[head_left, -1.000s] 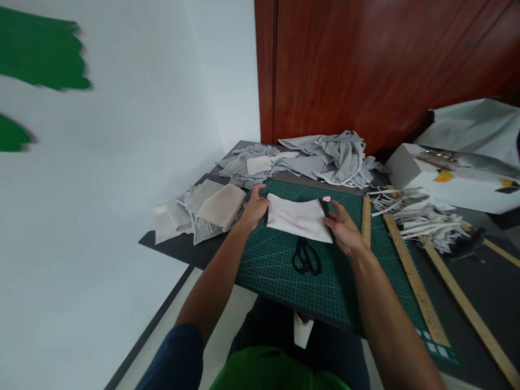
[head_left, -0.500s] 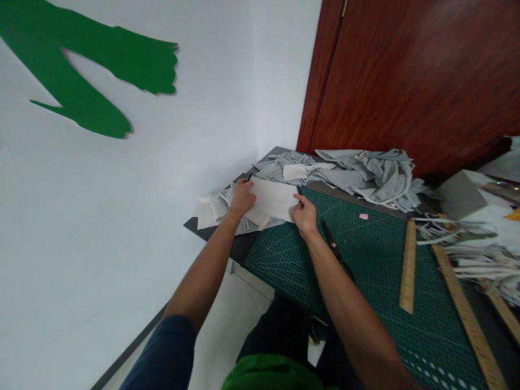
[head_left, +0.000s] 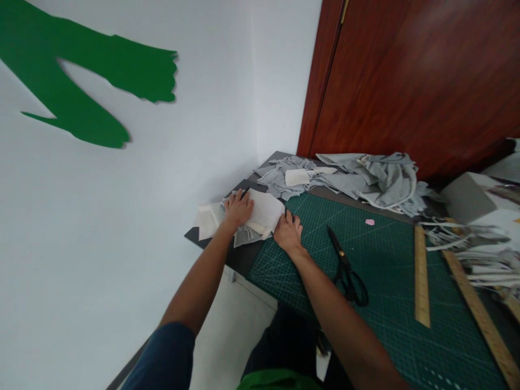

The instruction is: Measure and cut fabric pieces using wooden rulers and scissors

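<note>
A white cloth piece (head_left: 266, 208) lies on a small stack of pale and grey cloth pieces (head_left: 246, 236) at the table's left corner. My left hand (head_left: 239, 208) rests on its left part, fingers spread and pressed down. A thin dark thing shows at those fingertips, too small to name. At the cloth's right edge, my right hand (head_left: 288, 233) has its fingers bent, gripping that edge; another small dark thing shows beside them. Black-handled scissors (head_left: 343, 260) lie on the green cutting mat (head_left: 382, 276), right of my right hand.
Grey cloth scraps (head_left: 377, 179) are heaped along the back by the wooden door (head_left: 418, 76). Wooden rulers (head_left: 421, 276) lie on the mat's right side, near bundled strips (head_left: 463, 233) and a white box (head_left: 467, 197). A pink scrap (head_left: 369, 222) lies on the mat. A white wall stands left.
Both hands have come down with the white cloth, from holding it stretched above the stack to laying it there. The left hand's fingers have spread onto it. More of the scissors shows.
</note>
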`<state>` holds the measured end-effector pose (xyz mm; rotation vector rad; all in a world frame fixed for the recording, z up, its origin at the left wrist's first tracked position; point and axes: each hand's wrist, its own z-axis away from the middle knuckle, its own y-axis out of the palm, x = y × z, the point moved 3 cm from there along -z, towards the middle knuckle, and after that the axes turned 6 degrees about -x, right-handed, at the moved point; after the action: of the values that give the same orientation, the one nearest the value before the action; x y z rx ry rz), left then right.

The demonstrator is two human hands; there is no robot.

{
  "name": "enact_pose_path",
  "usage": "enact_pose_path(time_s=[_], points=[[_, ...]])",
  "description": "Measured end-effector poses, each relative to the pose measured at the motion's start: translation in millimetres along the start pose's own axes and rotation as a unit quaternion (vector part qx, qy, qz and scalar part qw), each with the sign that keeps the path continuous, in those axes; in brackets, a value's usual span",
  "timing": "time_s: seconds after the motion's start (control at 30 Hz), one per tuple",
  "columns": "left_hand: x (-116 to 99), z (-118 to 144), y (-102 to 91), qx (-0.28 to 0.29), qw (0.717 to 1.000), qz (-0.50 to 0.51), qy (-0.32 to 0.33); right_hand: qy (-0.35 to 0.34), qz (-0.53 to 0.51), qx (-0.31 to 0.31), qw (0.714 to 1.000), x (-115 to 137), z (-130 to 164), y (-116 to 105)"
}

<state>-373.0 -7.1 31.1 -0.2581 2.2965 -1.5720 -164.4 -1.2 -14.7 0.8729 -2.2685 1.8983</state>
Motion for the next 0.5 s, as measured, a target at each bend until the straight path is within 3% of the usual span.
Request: enact_pose_path(time_s=[0.17, 0.27, 0.37, 0.5], points=[[-3, 1, -5.4, 0.012, 1.000, -0.012, -0.004, -0.005, -0.006, 0.017, 1.000, 0, -1, -4], [-17, 4, -18.3, -0.037, 0.999, -0.032, 0.013, -0.011, -0.030, 0.007, 0.999, -5, 0, -12], [-41, 10, -32.0, -0.094, 0.994, -0.030, 0.052, -0.013, -0.048, -0.031, 0.998, -16, 3, -22], [-89, 17, -41.6, -0.127, 0.986, 0.021, 0.105, -0.001, -0.060, -0.097, 0.993, -47, 11, -42]])
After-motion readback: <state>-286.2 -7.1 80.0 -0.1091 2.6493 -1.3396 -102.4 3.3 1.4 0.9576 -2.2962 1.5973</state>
